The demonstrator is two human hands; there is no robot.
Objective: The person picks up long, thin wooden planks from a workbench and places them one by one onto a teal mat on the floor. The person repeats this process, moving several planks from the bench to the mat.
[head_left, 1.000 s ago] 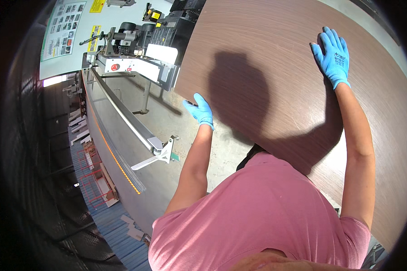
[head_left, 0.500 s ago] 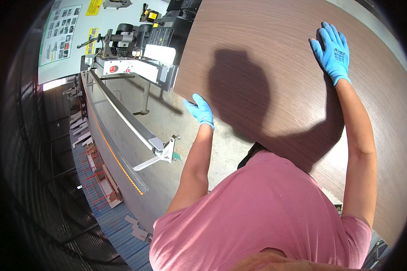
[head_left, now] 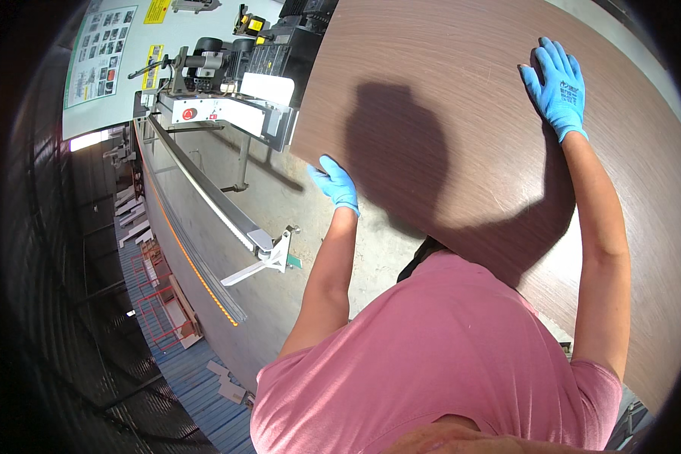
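A large brown wood-grain board (head_left: 492, 113) spreads out in front of me and off to the right. My right hand (head_left: 560, 89), in a blue glove with darker fingertips, lies flat on its upper surface with the fingers stretched out. At the board's near edge, close to its left corner, my left hand (head_left: 334, 185) in the same kind of glove touches the edge. Its visible digits are extended and apart; the rest of its fingers cannot be made out. Shadows of my head and right arm fall across the board.
Beyond the board's left edge stands a machine (head_left: 272, 64) with black motors and a red button (head_left: 190, 114). A long metal rail (head_left: 204, 185) runs toward me, ending in a white bracket (head_left: 276, 253). Stacked panels (head_left: 178, 310) stand at the far left.
Both hands keep their places on the board. The view has shifted very slightly; nothing else visibly differs.
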